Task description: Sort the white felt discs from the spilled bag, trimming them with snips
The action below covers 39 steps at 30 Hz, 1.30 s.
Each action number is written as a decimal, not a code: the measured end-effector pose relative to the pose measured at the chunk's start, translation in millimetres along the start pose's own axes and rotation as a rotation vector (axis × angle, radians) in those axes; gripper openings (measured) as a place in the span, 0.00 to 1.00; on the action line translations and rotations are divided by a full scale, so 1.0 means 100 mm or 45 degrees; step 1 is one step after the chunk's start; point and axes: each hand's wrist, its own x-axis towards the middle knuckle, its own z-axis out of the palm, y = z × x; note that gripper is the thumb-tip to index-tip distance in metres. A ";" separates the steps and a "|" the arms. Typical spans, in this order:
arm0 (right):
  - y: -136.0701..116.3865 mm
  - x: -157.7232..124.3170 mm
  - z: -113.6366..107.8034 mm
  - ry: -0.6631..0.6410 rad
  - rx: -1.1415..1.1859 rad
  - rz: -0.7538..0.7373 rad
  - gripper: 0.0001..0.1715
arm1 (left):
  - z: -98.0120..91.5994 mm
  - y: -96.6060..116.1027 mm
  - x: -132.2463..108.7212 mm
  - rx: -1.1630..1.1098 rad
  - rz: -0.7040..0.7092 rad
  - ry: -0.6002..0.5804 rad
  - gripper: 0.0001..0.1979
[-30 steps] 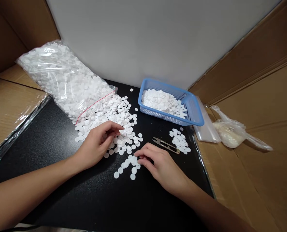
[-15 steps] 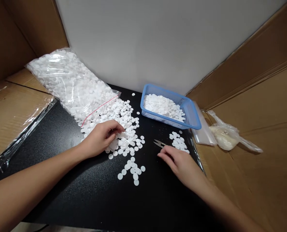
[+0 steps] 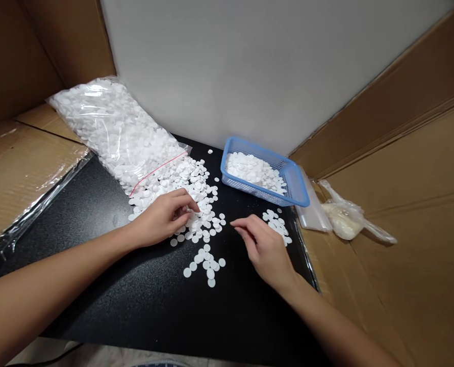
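In the head view, curls the left hand [image 3: 164, 216] over white discs [image 3: 196, 181] heaped on the black table [image 3: 135, 300] beside the clear bag [image 3: 114, 127], with fingers bent; cannot tell whether gripping any. Holds the right hand [image 3: 270, 250] near the discs, with thumb and forefinger nearly meeting; cannot tell whether pinching one.

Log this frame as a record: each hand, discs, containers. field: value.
left hand: curled at main disc pile; grip unclear
right hand: over black tabletop, thumb and forefinger close together; can't tell if a disc is held
near disc cluster: flat on tabletop
side disc cluster: between basket and right hand
blue plastic basket: partly filled with white discs
clear zip bag: disc-filled, red-lined end at main disc pile
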 end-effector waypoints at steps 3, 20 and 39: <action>-0.05 0.13 0.10 -0.111 0.089 -0.150 0.11 | -0.01 0.00 -0.03 0.066 0.073 -0.147 0.08; -0.20 0.21 0.17 -0.148 0.634 0.280 0.10 | 0.11 0.04 -0.07 -0.001 0.137 -0.051 0.07; -0.27 0.22 0.19 -0.300 1.284 0.732 0.18 | 0.27 0.29 -0.09 -1.038 -0.485 -0.035 0.10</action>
